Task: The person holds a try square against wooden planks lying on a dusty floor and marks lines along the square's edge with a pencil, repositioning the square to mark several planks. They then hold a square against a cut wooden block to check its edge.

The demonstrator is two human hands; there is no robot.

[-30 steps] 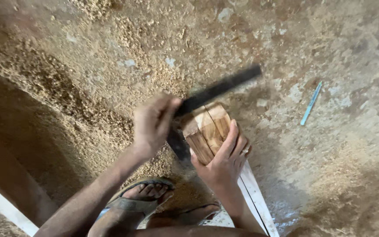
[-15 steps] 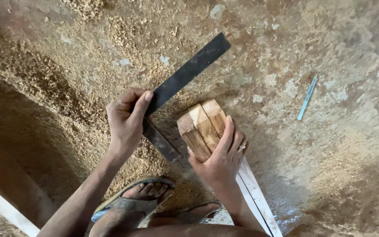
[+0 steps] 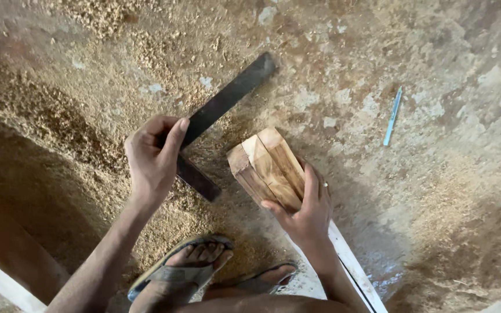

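Left hand (image 3: 153, 157): wrapped around the corner of a dark L-shaped square (image 3: 218, 113), thumb lying along the long blade, fingers closed on the metal.
Square: held clear of the wood, to its left; long blade slanting up and right over the floor, short arm pointing down and right toward the wood.
Right hand (image 3: 304, 210): grasping a bundle of wooden pieces (image 3: 267, 167) from its right side, fingers curled over the near faces, a ring on 1 finger.
Wooden pieces: 3 end faces visible, pressed together side by side, standing tilted with the upper ends leaning up and left.
White strip (image 3: 352, 268): running down and right beneath the right forearm.
Feet: 2 sandals (image 3: 176, 272) at the bottom edge, toes pointing up.
Floor (image 3: 447, 191): sawdust-strewn ground, thick drifts at left and lower right.
Blue pencil (image 3: 392, 117): lying on the floor, well apart to the right of the wood.
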